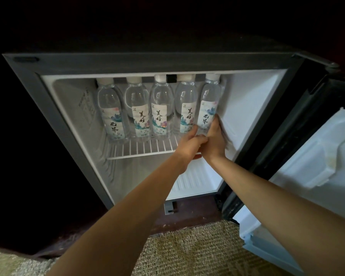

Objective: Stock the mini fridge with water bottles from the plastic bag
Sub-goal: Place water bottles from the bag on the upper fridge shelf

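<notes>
Fingers of left hand (189, 143), right hand (215, 141) grip rightmost bottle (209, 104) on wire shelf (143, 149); dark room, carpet (197, 253)

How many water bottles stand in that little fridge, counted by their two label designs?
无界-label water bottles: 2
美好-label water bottles: 3
Total: 5, all upright on the wire shelf. The right hand and left hand hold the rightmost 无界 bottle.
</notes>
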Motion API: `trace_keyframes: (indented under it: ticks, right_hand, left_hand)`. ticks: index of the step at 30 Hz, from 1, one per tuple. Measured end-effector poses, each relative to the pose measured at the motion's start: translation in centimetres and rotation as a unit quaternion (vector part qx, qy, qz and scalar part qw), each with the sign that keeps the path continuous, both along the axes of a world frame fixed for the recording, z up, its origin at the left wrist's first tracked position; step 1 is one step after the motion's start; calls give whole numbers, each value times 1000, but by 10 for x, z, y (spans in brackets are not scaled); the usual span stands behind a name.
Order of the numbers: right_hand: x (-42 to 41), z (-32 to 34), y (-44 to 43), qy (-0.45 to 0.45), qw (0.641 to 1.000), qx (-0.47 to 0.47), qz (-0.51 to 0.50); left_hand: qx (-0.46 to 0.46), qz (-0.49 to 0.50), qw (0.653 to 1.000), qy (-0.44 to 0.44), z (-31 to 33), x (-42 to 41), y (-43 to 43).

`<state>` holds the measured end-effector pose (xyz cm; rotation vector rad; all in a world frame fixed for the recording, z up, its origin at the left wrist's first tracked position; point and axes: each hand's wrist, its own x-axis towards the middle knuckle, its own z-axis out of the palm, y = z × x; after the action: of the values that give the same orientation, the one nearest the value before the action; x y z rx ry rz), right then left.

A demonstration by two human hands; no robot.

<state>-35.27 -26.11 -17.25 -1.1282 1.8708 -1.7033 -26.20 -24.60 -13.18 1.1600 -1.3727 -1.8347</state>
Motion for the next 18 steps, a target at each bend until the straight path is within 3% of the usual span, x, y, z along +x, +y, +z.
trace_keyframes:
  ticks: [9, 12, 18]
  right_hand:
    - [-4, 0, 18, 141, 985, 101, -9]
    - [-3, -1, 31, 151, 983, 103, -7]
    - [3, -2, 69, 152, 969, 193, 34]
  left_hand:
    - [-18, 2, 999, -37, -4, 23, 7]
    - [-18, 17, 998, -50, -3, 38, 14]
    - [-19, 34, 996, -82, 9, 68, 33]
